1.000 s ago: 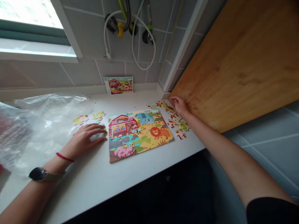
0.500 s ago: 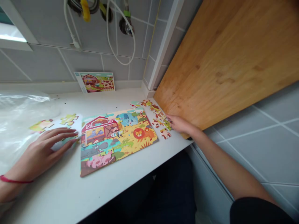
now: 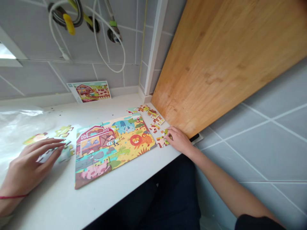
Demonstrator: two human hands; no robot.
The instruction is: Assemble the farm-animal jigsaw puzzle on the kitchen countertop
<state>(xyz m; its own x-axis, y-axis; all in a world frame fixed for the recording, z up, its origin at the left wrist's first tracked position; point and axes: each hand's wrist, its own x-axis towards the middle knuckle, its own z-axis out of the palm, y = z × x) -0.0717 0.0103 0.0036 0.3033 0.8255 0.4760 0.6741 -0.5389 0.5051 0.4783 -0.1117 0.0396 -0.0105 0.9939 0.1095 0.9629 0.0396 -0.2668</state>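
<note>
A puzzle board (image 3: 115,148) showing a barn and animals lies on the white counter. My left hand (image 3: 35,161) hovers left of it, fingers spread over a few loose pieces, among them a yellow-green piece (image 3: 64,130) beyond the fingertips. To the board's right, my right hand (image 3: 176,139) has its thumb and fingers pressed together at a green and yellow piece (image 3: 165,132). Several brown and white pieces (image 3: 154,115) lie along the board's right side, between it and the wooden panel.
A picture card (image 3: 92,91) leans against the tiled wall at the back. Clear plastic (image 3: 19,124) covers the counter's left side. A wooden panel (image 3: 223,64) slants up at the right. White cable (image 3: 105,59) hangs above the card.
The view has shifted, moving the scene slightly left. My right hand has come nearer the front of the loose pieces and closed at one. My left hand has drawn back, uncovering pieces beneath its fingers.
</note>
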